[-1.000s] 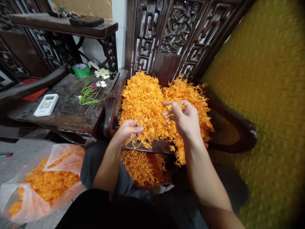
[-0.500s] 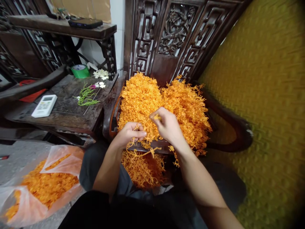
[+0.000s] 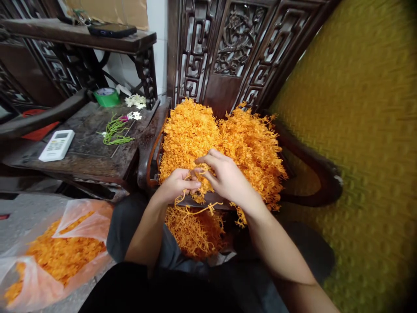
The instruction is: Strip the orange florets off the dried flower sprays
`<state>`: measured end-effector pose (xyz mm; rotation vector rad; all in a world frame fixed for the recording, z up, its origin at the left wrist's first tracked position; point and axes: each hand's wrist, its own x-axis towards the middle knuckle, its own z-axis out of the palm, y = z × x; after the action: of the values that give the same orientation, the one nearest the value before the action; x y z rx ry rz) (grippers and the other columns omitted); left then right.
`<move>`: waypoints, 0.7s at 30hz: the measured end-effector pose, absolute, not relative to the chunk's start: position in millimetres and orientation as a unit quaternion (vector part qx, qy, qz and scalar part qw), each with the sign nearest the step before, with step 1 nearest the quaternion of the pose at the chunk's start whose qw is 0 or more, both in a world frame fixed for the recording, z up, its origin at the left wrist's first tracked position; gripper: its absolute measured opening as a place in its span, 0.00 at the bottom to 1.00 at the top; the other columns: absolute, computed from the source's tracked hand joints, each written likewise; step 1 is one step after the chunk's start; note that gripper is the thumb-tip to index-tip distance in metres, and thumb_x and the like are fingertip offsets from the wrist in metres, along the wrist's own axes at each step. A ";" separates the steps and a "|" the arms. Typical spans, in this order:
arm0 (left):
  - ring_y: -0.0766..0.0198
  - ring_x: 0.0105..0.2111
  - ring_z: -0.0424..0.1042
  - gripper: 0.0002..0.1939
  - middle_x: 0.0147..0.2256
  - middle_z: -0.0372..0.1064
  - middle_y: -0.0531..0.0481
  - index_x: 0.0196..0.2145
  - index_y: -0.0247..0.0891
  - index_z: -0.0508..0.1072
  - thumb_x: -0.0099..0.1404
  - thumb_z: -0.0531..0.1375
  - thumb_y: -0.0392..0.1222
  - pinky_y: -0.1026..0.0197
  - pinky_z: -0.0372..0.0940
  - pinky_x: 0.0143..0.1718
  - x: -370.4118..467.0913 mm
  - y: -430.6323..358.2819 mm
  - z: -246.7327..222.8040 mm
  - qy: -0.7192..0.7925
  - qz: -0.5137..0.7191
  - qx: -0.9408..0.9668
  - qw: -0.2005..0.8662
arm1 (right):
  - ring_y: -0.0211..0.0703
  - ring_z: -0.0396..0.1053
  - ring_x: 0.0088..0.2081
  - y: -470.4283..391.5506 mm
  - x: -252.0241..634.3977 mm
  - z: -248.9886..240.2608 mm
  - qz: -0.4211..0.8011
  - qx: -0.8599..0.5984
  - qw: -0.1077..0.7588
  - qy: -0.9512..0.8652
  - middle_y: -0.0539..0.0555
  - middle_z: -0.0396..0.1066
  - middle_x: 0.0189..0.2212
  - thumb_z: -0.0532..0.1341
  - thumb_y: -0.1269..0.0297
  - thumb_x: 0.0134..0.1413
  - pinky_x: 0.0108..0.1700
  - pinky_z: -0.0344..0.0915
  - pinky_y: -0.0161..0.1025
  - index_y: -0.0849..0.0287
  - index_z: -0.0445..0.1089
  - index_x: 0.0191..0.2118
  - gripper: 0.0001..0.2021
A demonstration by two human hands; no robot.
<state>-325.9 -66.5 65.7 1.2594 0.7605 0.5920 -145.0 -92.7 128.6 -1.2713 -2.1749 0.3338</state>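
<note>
My left hand (image 3: 178,184) is closed in a pinch on a thin, branching orange strand (image 3: 189,210), whose tail hangs in a curve below the fingers. Close beside it, my right hand (image 3: 223,174) has its fingers bent around the strand's upper part, and the fingertips nearly meet those of the left. Behind both hands rises a large heap of small orange sprigs (image 3: 192,126) on a dark wooden chair. A looser heap (image 3: 252,148) leans against it on the right. Under the seat edge lies a bunch of bare orange stems (image 3: 195,232).
A plastic bag (image 3: 97,217) of orange pieces lies on the floor at left. The side table (image 3: 87,163) bears a white remote (image 3: 57,145), green tape (image 3: 107,97), green stems (image 3: 115,131) and white flowers (image 3: 136,101). A phone (image 3: 112,29) rests on the shelf above. The chair's armrest (image 3: 321,169) curves at right.
My right hand has moved left and slightly down to the strand by my left hand, its fingers reaching out further. Small orange bits were between its fingers before. The left hand stays nearly in place.
</note>
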 end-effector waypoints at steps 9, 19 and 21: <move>0.78 0.20 0.60 0.22 0.26 0.70 0.51 0.32 0.32 0.65 0.57 0.67 0.53 0.71 0.49 0.21 -335.4 -65.2 57.7 0.357 0.331 0.538 0.688 | 0.37 0.68 0.28 -62.8 -101.7 163.2 0.177 -0.490 0.700 -0.488 0.59 0.72 0.46 0.58 0.51 0.65 0.21 0.55 0.35 0.56 0.60 0.39 0.13; 0.79 0.19 0.58 0.21 0.31 0.71 0.51 0.35 0.33 0.62 0.59 0.66 0.50 0.70 0.48 0.22 -323.8 -69.2 56.3 0.257 0.475 0.453 0.709 | 0.34 0.54 0.20 -108.7 -126.3 105.9 0.447 -0.525 0.528 -0.495 0.45 0.55 0.22 0.65 0.47 0.62 0.20 0.54 0.36 0.56 0.69 0.59 0.26; 0.79 0.20 0.59 0.20 0.31 0.71 0.51 0.36 0.31 0.65 0.60 0.66 0.51 0.70 0.50 0.23 -321.5 -71.2 55.3 0.257 0.471 0.469 0.702 | 0.32 0.47 0.19 -103.3 -133.5 101.2 0.495 -0.520 0.507 -0.477 0.43 0.48 0.20 0.66 0.43 0.59 0.19 0.48 0.34 0.57 0.70 0.56 0.28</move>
<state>-321.5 -71.2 55.3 1.0449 0.5715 1.0479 -133.5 -103.3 101.2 -1.2533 -1.1503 1.1925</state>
